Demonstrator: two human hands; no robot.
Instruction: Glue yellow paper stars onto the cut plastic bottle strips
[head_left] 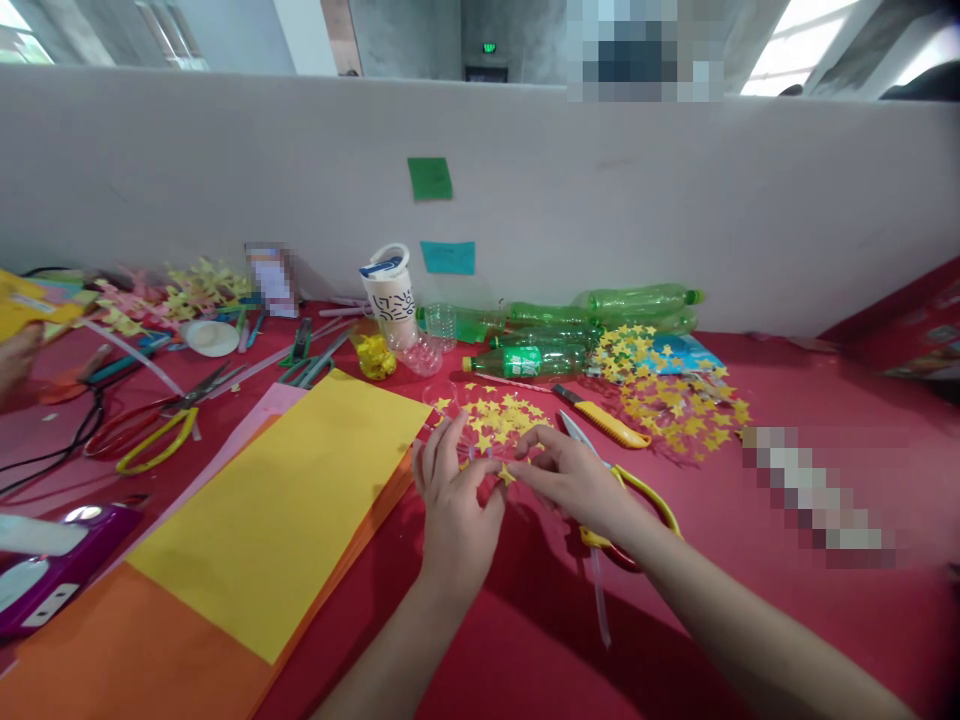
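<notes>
Between my two hands is a small yellow paper star, pinched from both sides. My left hand holds its left side between thumb and index finger, the other fingers raised. My right hand grips its right side with the fingertips. Just beyond them lies a pile of yellow stars on the red table. Yellow-handled scissors rest partly under my right forearm, beside a yellow utility knife.
Yellow paper lies over orange sheets at left, near red-and-yellow scissors and a purple power strip. Green bottles, a white cup and a star-covered bundle stand behind. Another person's hand is at far left.
</notes>
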